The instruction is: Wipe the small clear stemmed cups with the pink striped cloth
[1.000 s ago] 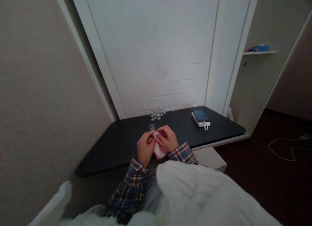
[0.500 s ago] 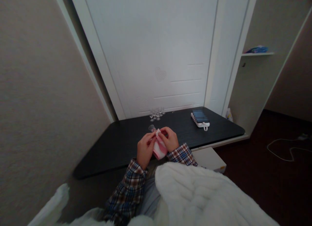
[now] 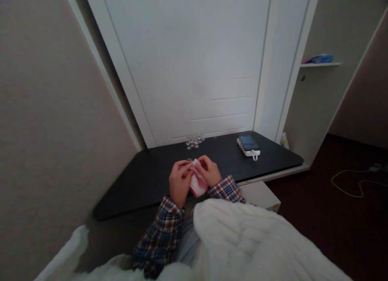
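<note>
A small pink-and-white cloth [image 3: 198,186] hangs between my hands, in front of the black tabletop's near edge. My left hand [image 3: 179,183] is closed, its thumb and fingers pinching at the upper left of the cloth. At the other side, my right hand [image 3: 210,171] pinches the gathered white top of it. A clear round piece [image 3: 189,159], which looks like a suction cup, just shows above my left fingertips; most of it is hidden. Farther back, several clear suction cups [image 3: 195,141] lie in a cluster by the white panel.
The black tabletop [image 3: 145,178] runs along a white panel [image 3: 188,51]. A phone [image 3: 249,143] rests on a white device with a loop at the right. Below the edge stands a white box [image 3: 260,195]. A white cable [image 3: 347,186] lies on the dark floor.
The clear round piece above my left fingertips is now mostly covered by my fingers. Both hands keep hold of the cloth, and the view has shifted slightly.
</note>
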{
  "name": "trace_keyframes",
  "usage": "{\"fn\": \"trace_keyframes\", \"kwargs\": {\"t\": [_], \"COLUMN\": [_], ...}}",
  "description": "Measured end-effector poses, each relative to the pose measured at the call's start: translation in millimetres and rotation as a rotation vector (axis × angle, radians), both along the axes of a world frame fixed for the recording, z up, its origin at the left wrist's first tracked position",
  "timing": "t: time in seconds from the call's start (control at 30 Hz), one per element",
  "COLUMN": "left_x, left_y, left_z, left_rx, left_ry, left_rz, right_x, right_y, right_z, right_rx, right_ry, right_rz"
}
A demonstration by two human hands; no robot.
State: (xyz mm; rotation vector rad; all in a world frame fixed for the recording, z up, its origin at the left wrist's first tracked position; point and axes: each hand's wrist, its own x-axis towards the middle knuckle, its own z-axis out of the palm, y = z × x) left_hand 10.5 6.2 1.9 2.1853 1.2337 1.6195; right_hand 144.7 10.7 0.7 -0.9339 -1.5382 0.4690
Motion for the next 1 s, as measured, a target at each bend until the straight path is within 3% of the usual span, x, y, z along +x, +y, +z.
{"fn": "trace_keyframes", "kwargs": {"t": [0.27,0.63,0.83,1.0], "left_x": [1.1,3.1,1.6,1.2], "left_y": [-0.3,-3.5,-1.6,-1.7], "left_z": [0.7,2.9,3.9,3.4], "left_rx": [-0.076,-0.156,-0.229,-0.142], "left_ry": [-0.032,-0.113,-0.179,-0.210], "left_rz": [-0.058,-0.172,-0.177,-0.125], "right_x": [2.4,1.2,0.0,-2.7], "right_y": [-4.6,-7.0,-8.7,-9.3], "right_z": [3.4,2.7,2.4,4.0], "right_rx": [0.050,0.088,0.163,0.173], "right_ry": [0.027,-0.034,-0.116,-0.125], "right_rz": [0.051,-0.021,-0.026,0.002]}}
